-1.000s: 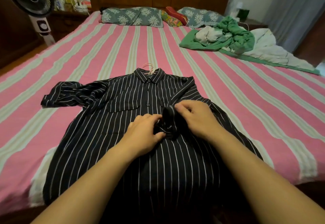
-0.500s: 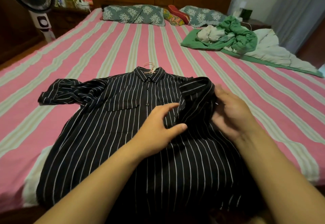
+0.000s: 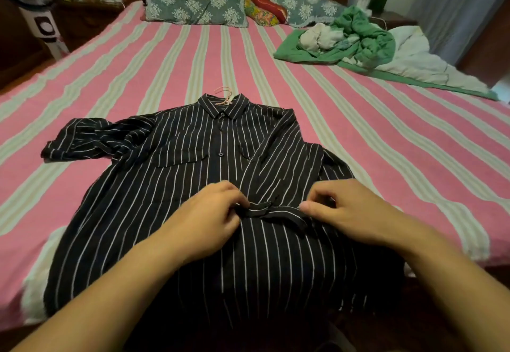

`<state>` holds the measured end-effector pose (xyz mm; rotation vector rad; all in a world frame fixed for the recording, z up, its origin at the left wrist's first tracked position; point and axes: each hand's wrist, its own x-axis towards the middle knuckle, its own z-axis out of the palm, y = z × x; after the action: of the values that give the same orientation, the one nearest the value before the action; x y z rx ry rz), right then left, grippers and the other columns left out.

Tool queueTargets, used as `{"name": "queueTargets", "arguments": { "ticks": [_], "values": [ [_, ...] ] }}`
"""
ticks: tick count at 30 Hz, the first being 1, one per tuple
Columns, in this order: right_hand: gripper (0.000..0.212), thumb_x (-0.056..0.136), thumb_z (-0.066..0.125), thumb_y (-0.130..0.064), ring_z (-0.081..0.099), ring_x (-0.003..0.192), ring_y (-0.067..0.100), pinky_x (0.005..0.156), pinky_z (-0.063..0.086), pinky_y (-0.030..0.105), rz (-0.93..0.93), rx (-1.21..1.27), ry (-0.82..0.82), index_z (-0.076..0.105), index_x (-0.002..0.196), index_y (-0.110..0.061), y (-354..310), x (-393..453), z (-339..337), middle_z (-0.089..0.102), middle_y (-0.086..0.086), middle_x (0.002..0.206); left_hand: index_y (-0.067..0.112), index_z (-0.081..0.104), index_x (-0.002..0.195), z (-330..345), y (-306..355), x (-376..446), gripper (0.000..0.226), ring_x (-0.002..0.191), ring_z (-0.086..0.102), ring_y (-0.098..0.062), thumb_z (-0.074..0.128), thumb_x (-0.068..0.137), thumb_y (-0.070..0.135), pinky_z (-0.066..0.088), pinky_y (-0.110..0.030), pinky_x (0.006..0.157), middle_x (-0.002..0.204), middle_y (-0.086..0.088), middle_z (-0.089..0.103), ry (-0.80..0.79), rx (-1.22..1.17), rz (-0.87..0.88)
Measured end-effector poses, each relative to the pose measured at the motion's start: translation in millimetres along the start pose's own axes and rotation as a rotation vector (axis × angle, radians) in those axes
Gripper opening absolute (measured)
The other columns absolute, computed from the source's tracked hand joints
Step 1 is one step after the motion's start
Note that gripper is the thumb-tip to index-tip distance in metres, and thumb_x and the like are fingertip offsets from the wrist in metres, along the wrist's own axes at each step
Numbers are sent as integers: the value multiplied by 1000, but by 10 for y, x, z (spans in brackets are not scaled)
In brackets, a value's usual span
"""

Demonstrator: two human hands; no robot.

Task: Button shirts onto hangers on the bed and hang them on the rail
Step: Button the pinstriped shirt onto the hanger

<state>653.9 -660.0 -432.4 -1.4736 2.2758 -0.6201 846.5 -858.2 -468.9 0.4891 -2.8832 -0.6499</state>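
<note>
Head view: the shirt is lying face up on the bed, its collar around a hanger and its upper buttons closed. The buttoning step is in progress at mid-placket. The left hand is pinching a raised fold of placket cloth; the right hand is gripping the same fold from the other side, fingers curled onto it. The fold is sitting between both hands. The next move probably calls for aligning button and hole, neither visible here.
</note>
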Motion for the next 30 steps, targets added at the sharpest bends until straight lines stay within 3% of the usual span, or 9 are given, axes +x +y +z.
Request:
{"name": "queueTargets", "arguments": {
  "ticks": [3, 5, 8, 13, 18, 21, 24, 27, 30],
  "values": [
    [20, 86, 64, -57, 52, 95, 1, 78, 38, 16, -91, -54, 161, 62, 90, -37, -28, -6, 6, 58, -17, 93, 35, 61, 128, -14, -35, 40, 36, 120, 46, 0, 65, 93, 29, 40, -27, 109, 124, 20, 55, 86, -16, 53],
    [36, 83, 62, -65, 48, 104, -2, 89, 38, 17, -120, -104, 102, 62, 107, -38, -94, 10, 70, 56, -22, 105, 34, 65, 125, 6, -26, 89, 35, 121, 46, -3, 71, 90, 33, 40, -31, 110, 123, 20, 57, 96, 11, 143],
    [46, 84, 59, -69, 45, 103, 3, 92, 42, 25, -147, -288, -5, 63, 115, -35, -190, 102, 259, 56, -19, 104, 31, 70, 121, 29, 10, 198, 31, 116, 51, -5, 73, 90, 36, 44, -32, 104, 118, 17, 61, 69, 14, 213],
    [28, 96, 59, -49, 57, 98, 14, 87, 50, 36, -87, -319, -40, 71, 112, -29, -293, 240, 275, 58, -11, 97, 26, 76, 111, 44, -18, 279, 18, 98, 61, -4, 63, 98, 28, 52, -32, 92, 106, 12, 66, -21, 13, 238],
    [25, 100, 54, -41, 59, 92, 15, 84, 48, 38, -75, -256, -38, 74, 102, -25, -287, 261, 246, 56, -11, 87, 27, 75, 103, 136, 66, 285, 16, 92, 61, -6, 60, 99, 32, 51, -32, 87, 95, 11, 67, 45, -14, 132],
    [30, 100, 57, -39, 58, 78, 8, 79, 48, 38, -78, -93, 72, 71, 81, -20, -248, 253, 165, 61, -5, 79, 25, 73, 95, 121, 93, 328, 17, 82, 60, -1, 58, 101, 29, 44, -13, 73, 84, 12, 68, 125, -173, -75],
    [13, 97, 65, -26, 63, 86, 1, 86, 51, 31, -54, 12, 157, 77, 95, -27, -204, 226, 114, 71, -12, 89, 17, 63, 86, 69, 114, 365, 25, 71, 55, -3, 49, 105, 26, 37, -14, 62, 76, 8, 61, 271, -378, -276],
    [31, 93, 66, -9, 64, 102, -1, 96, 50, 24, -109, -23, 143, 75, 113, -31, -169, 204, 140, 73, -16, 106, 15, 62, 86, 51, 141, 369, 27, 67, 54, -5, 48, 106, 25, 42, -27, 67, 72, 9, 59, 303, -580, -324],
    [33, 92, 67, -12, 62, 101, 4, 94, 47, 23, -175, -95, 134, 73, 117, -32, -169, 220, 163, 67, -14, 104, 16, 69, 98, 72, 182, 353, 21, 80, 70, -10, 50, 106, 17, 55, -30, 80, 83, 2, 74, 213, -808, -311]
  ]
}}
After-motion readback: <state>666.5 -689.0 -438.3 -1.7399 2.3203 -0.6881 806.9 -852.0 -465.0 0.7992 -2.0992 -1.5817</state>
